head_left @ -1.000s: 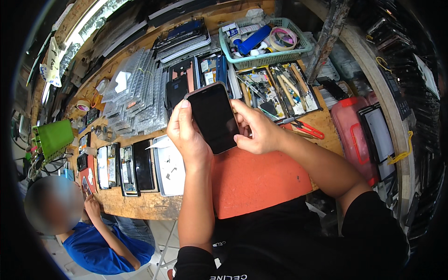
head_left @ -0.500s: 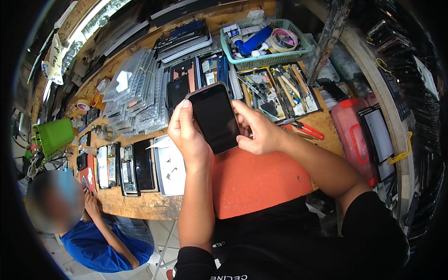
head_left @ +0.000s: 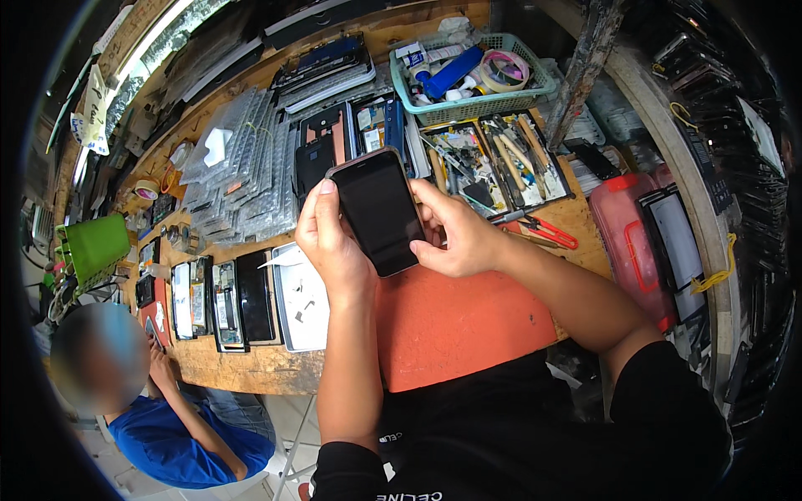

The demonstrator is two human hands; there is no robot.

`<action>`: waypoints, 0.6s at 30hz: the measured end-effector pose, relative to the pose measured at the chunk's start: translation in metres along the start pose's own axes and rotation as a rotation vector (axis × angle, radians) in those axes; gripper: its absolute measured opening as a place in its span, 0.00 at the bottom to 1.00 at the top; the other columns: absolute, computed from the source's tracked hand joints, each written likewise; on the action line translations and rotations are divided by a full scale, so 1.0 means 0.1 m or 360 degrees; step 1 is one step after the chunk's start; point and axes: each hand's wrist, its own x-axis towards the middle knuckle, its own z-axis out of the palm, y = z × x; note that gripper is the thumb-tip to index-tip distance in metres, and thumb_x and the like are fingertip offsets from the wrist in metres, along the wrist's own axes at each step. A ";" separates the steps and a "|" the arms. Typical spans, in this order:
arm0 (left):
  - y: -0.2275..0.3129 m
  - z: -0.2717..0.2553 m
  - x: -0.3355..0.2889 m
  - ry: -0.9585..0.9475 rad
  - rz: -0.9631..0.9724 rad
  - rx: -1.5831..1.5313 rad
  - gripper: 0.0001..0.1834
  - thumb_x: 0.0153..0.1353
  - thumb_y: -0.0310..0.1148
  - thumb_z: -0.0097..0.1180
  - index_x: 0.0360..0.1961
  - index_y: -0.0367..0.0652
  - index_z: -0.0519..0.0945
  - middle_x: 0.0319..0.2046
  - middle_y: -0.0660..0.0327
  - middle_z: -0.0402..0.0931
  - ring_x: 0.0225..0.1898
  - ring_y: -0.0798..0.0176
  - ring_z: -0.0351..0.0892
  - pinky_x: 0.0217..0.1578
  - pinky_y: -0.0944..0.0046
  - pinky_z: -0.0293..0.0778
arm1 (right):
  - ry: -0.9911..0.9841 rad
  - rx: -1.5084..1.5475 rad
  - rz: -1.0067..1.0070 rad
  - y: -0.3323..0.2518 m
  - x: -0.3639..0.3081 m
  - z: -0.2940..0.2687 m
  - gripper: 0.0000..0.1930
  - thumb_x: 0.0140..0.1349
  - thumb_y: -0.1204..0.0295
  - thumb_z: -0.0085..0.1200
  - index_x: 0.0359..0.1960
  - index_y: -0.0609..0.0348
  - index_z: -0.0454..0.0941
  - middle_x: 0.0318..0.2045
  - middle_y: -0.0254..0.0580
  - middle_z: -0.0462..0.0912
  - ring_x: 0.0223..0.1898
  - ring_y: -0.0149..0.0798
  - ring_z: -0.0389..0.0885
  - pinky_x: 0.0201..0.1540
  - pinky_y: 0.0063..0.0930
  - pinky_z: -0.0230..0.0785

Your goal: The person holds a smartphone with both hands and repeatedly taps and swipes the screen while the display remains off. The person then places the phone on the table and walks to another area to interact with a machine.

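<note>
A smartphone with a dark, blank screen is held upright between my two hands, above a red mat. My left hand grips its left edge, the thumb lying along the upper side and the fingers behind. On the other edge, my right hand closes around the phone, thumb at the lower right of the screen. The fingers behind the phone are mostly hidden. Left of my forearm lies a white tray with a few small dark parts in it. Beside it are several opened phones.
Bubble-wrap sleeves are piled behind. A green basket of tapes and tubes stands at the back, before it a tool tray. Red-handled pliers lie right, near a red case. A person in a blue shirt sits left.
The view has shifted very slightly. Both hands keep their hold on the phone, and its screen stays dark.
</note>
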 end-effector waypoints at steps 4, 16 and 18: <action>-0.02 0.00 0.01 -0.0001 0.0014 0.0019 0.15 0.76 0.34 0.50 0.46 0.31 0.83 0.39 0.59 0.84 0.39 0.71 0.81 0.44 0.70 0.77 | 0.0021 0.0067 0.0002 0.07 0.00 0.00 0.37 0.56 0.82 0.58 0.69 0.63 0.58 0.31 0.32 0.80 0.26 0.23 0.73 0.28 0.21 0.66; -0.01 0.01 0.01 -0.0014 0.0010 -0.0019 0.15 0.76 0.33 0.50 0.45 0.31 0.83 0.39 0.59 0.85 0.40 0.70 0.82 0.45 0.70 0.77 | -0.0014 -0.0109 0.0009 0.14 -0.02 -0.03 0.39 0.55 0.82 0.56 0.70 0.64 0.54 0.31 0.34 0.79 0.26 0.24 0.74 0.28 0.21 0.67; 0.00 0.01 0.00 -0.0004 0.0011 -0.0003 0.15 0.76 0.33 0.50 0.45 0.31 0.83 0.39 0.59 0.85 0.40 0.70 0.82 0.45 0.70 0.77 | 0.0007 -0.0104 0.0006 0.13 -0.03 -0.02 0.39 0.55 0.82 0.56 0.70 0.64 0.55 0.31 0.34 0.79 0.26 0.24 0.74 0.28 0.21 0.67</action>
